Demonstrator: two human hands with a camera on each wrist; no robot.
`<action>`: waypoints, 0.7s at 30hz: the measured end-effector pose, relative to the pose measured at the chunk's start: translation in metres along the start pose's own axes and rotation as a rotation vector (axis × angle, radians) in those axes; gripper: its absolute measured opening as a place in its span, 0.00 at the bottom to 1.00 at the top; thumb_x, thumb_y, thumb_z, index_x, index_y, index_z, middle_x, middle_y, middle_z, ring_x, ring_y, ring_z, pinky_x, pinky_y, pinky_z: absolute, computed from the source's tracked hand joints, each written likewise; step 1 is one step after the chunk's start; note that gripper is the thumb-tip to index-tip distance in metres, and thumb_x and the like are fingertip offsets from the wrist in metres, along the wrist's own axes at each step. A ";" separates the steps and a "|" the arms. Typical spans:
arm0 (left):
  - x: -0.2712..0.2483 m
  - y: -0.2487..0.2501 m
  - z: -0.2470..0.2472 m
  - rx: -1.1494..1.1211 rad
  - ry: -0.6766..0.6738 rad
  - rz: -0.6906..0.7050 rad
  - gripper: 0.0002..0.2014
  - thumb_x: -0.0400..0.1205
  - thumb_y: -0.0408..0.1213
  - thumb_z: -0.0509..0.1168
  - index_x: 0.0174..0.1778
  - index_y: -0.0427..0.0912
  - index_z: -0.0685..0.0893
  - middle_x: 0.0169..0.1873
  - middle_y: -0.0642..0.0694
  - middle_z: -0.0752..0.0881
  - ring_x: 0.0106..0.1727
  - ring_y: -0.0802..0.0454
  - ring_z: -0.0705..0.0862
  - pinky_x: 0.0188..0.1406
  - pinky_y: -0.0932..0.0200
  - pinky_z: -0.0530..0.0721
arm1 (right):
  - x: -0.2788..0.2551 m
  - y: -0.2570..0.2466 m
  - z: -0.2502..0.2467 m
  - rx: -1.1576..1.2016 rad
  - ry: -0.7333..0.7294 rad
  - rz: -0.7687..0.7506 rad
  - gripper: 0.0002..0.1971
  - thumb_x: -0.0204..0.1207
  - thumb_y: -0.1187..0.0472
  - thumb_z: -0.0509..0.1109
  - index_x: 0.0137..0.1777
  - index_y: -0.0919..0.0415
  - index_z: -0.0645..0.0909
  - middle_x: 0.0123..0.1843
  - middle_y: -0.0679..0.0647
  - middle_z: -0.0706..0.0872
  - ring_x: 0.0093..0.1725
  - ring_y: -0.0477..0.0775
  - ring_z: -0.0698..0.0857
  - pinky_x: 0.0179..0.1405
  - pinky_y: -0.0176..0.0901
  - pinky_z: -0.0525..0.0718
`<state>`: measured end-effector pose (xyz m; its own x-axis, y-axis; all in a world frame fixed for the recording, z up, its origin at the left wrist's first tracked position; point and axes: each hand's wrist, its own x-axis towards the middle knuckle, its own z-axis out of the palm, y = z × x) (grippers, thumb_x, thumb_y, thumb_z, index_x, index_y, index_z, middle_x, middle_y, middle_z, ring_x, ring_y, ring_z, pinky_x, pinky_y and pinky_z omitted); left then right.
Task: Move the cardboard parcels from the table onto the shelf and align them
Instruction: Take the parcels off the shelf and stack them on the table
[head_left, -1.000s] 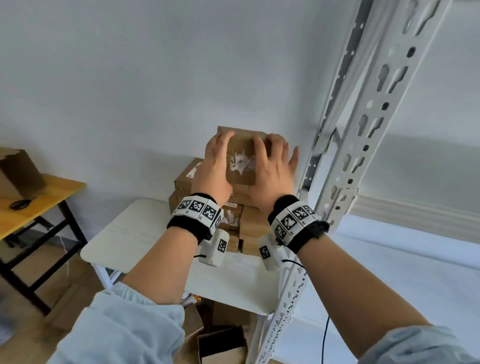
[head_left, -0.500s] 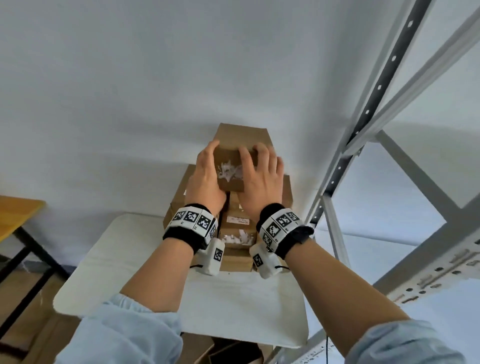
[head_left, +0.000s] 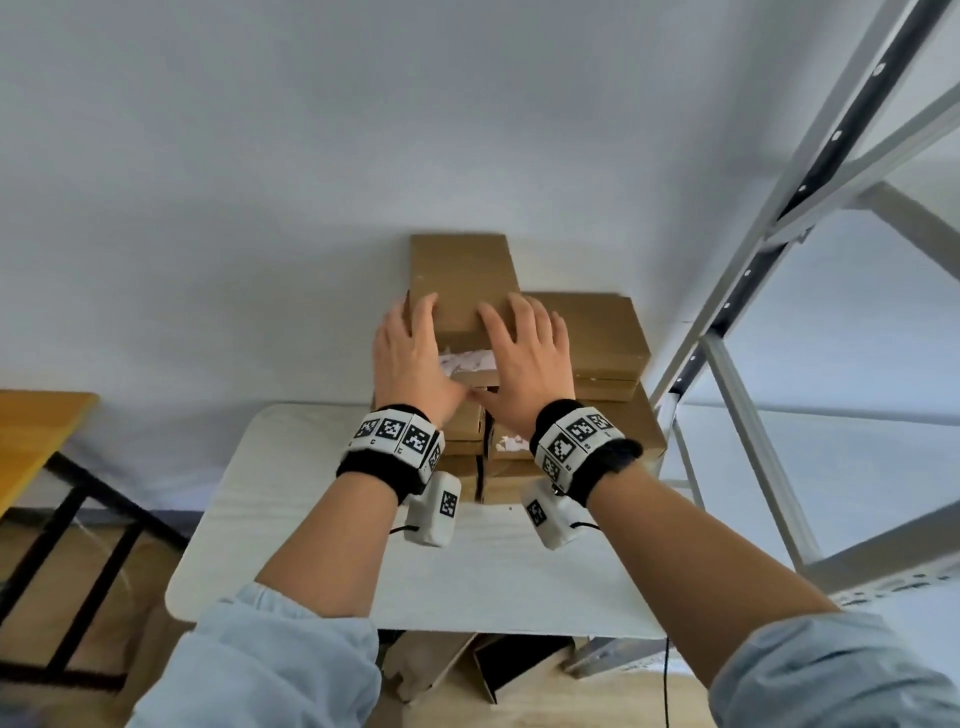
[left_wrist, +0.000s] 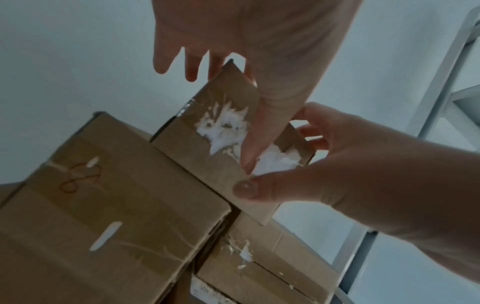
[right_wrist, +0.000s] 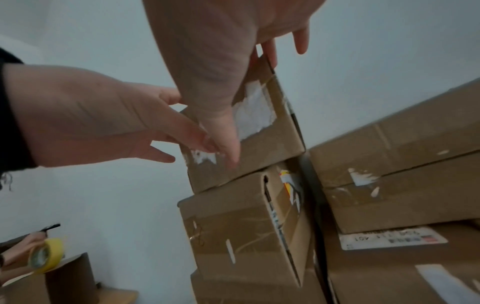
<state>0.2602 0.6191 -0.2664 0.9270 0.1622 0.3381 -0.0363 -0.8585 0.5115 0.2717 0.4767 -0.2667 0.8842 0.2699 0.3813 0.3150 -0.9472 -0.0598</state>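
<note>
A small cardboard parcel (head_left: 462, 280) with a torn white label lies on top of a stack of parcels (head_left: 597, 338) on the white table (head_left: 493, 582). My left hand (head_left: 410, 358) holds its left end, fingers over the top and thumb on the front face. My right hand (head_left: 524, 364) holds the right end the same way. In the left wrist view both thumbs press the parcel's (left_wrist: 192, 156) labelled front. The right wrist view shows the parcel (right_wrist: 262, 152) resting slightly askew on the box below.
The grey metal shelf frame (head_left: 779, 218) stands right of the table, against the white wall. A wooden table (head_left: 31, 431) with black legs is at the left. Open boxes (head_left: 514, 665) lie on the floor under the white table. A yellow tape roll (right_wrist: 45, 255) sits low left.
The small parcel has tipped from showing its front face to showing its top, and sits lower against the stack. Both hands stay on it. The shelf upright has slid to the right.
</note>
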 end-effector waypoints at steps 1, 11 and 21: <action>0.000 0.004 0.000 0.016 -0.002 0.020 0.55 0.61 0.45 0.86 0.81 0.48 0.61 0.78 0.35 0.66 0.79 0.37 0.65 0.78 0.37 0.69 | -0.002 0.004 -0.003 -0.021 0.007 0.020 0.53 0.60 0.41 0.83 0.82 0.54 0.61 0.82 0.65 0.64 0.81 0.69 0.63 0.80 0.70 0.63; -0.059 0.075 -0.017 0.229 -0.016 0.061 0.57 0.66 0.56 0.82 0.85 0.50 0.55 0.85 0.37 0.56 0.86 0.33 0.50 0.83 0.28 0.49 | -0.091 0.058 -0.065 -0.079 -0.034 0.161 0.50 0.69 0.55 0.79 0.85 0.51 0.52 0.86 0.62 0.53 0.84 0.67 0.54 0.84 0.66 0.55; -0.248 0.202 0.003 0.156 -0.094 0.278 0.52 0.68 0.53 0.82 0.84 0.48 0.59 0.83 0.39 0.63 0.85 0.36 0.58 0.81 0.31 0.58 | -0.293 0.119 -0.153 -0.094 0.199 0.197 0.42 0.63 0.58 0.81 0.78 0.57 0.68 0.78 0.63 0.70 0.77 0.68 0.68 0.73 0.64 0.74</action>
<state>0.0238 0.4040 -0.2490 0.9201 -0.1282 0.3701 -0.2422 -0.9288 0.2805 -0.0030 0.2587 -0.2447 0.8371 0.0490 0.5449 0.1027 -0.9924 -0.0685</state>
